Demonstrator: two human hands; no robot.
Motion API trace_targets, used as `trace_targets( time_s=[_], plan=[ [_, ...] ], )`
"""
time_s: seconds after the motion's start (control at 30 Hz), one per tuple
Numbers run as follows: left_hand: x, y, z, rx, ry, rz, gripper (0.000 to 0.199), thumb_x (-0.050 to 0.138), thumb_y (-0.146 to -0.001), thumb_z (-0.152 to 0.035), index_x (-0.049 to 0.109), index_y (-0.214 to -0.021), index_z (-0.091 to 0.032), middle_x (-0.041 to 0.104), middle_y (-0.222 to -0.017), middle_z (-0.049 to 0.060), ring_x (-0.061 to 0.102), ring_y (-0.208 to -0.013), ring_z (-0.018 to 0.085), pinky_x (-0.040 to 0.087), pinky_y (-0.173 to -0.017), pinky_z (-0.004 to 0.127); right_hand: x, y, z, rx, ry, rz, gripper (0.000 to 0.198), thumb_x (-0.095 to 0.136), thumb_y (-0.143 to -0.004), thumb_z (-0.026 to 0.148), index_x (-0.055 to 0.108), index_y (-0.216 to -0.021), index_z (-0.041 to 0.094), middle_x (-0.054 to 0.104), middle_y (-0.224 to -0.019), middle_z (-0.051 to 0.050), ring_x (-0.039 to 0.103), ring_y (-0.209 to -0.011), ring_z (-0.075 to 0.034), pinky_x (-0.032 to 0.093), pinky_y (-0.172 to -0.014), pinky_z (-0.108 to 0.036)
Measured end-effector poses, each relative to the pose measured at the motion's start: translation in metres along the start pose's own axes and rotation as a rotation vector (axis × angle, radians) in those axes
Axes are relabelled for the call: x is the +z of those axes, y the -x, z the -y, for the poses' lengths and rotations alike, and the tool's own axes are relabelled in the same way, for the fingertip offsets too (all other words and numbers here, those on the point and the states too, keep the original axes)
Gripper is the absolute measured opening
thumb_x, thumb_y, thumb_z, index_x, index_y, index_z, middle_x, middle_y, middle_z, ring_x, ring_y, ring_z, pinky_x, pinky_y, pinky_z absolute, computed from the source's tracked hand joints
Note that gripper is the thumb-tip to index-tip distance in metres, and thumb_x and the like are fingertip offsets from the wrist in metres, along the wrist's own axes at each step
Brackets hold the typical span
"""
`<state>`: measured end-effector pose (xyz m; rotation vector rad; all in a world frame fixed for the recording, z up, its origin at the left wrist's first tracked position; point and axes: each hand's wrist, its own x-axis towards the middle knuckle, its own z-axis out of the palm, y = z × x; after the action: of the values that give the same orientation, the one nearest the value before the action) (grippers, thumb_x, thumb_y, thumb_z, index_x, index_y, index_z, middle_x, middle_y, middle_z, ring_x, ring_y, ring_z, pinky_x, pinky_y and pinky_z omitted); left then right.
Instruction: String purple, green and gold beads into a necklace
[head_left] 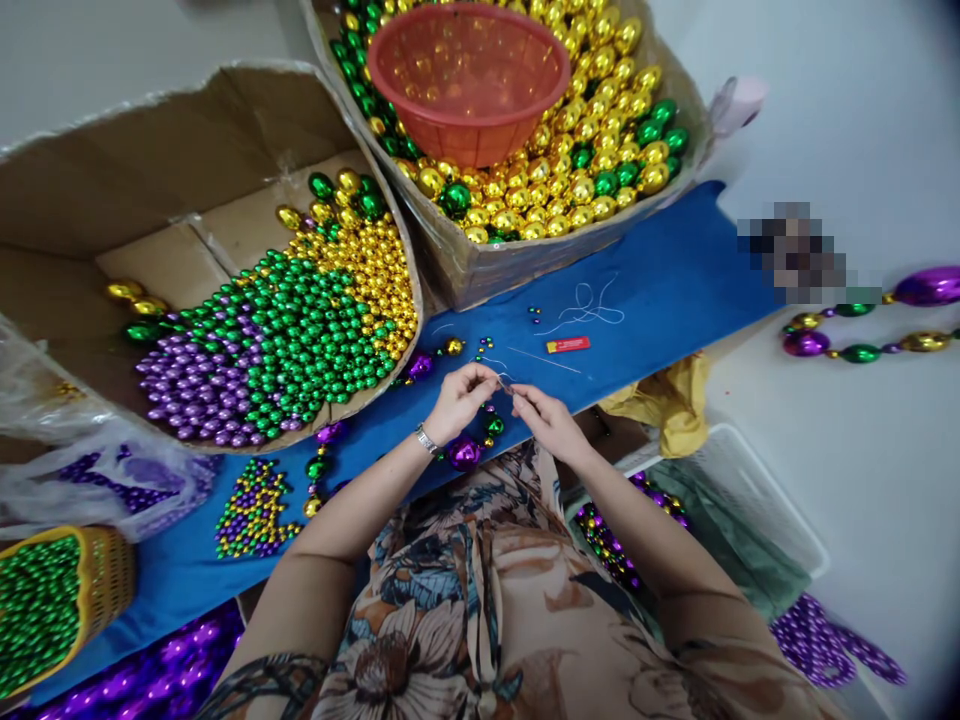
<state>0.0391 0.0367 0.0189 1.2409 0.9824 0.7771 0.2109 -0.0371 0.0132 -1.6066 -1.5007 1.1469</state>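
My left hand and my right hand meet over the front edge of the blue cloth, fingertips pinched close together. Between them runs a thin string, with a small dark bit on it too tiny to make out. Below and behind the hands curves a bead garland, with a large purple bead under my left wrist and a green bead beside it. Past the fingertips lie a needle-thin rod, a red and yellow lighter, loose white thread and a few tiny beads.
A cardboard box of gold and green beads, carrying a red basket, stands behind. Another box at left holds small sorted beads. A yellow basket of green beads is front left; a white crate sits lower right.
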Motion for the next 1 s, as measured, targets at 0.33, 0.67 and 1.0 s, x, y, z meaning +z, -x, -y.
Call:
trace_targets(
  time_s=[0.33,0.67,1.0],
  plan=[
    [-0.002,-0.005,-0.004,-0.031,0.035,-0.020,0.031,0.074,-0.075,-0.045,0.065,-0.081,-0.015,0.069,-0.077,0.003,0.057,-0.064,0.011,0.044,-0.061,0.024,-0.020,0.004,-0.017,-0.029,0.054,0.029,0.042,0.056,-0.089,0.052,0.063,-0.114,0.020,0.072,-0.096,-0.004,0.067,-0.086,-0.017,0.051,-0.079,-0.029],
    [0.013,-0.016,-0.020,0.013,0.046,0.099,0.031,0.075,-0.075,-0.045,0.064,-0.082,-0.016,0.069,-0.077,0.003,0.055,-0.062,0.010,0.043,-0.059,0.023,-0.030,-0.025,-0.007,-0.117,-0.161,-0.113,0.053,0.056,-0.089,0.057,0.058,-0.128,0.021,0.068,-0.112,-0.008,0.065,-0.098,-0.018,0.051,-0.080,-0.029],
    [0.049,-0.050,-0.007,0.175,-0.207,0.238,0.017,0.061,-0.086,-0.032,0.065,-0.085,-0.015,0.069,-0.077,0.004,0.059,-0.065,0.013,0.045,-0.063,0.025,-0.108,-0.025,0.004,-0.149,0.637,-0.320,0.033,0.045,-0.095,0.044,0.067,-0.091,0.019,0.063,-0.082,-0.005,0.055,-0.075,-0.016,0.038,-0.067,-0.026]
  ],
)
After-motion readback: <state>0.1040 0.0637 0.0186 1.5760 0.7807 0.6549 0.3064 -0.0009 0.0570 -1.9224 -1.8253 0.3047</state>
